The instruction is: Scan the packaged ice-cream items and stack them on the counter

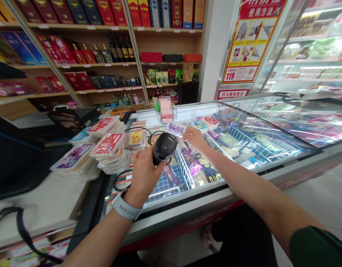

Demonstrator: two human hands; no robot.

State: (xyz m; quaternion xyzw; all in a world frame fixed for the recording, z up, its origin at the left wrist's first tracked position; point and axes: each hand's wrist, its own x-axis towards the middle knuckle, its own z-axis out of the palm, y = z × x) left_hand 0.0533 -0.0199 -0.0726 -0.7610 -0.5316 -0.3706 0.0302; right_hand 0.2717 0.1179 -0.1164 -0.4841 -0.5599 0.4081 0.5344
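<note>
While the freezer (187,200) offers open glass rightward, box stacks (108,145) crowding its left end, my left hand (145,172) wraps the scanner (165,145), nose forward; my right hand (194,137) pinches the purple pack (175,129), long axis crosswise, above the glass.

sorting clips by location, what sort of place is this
Most likely a supermarket or convenience shop: shelves of boxes and bottles, a glass-topped display chest of packaged goods, and a handheld scanner in the left hand.
</note>
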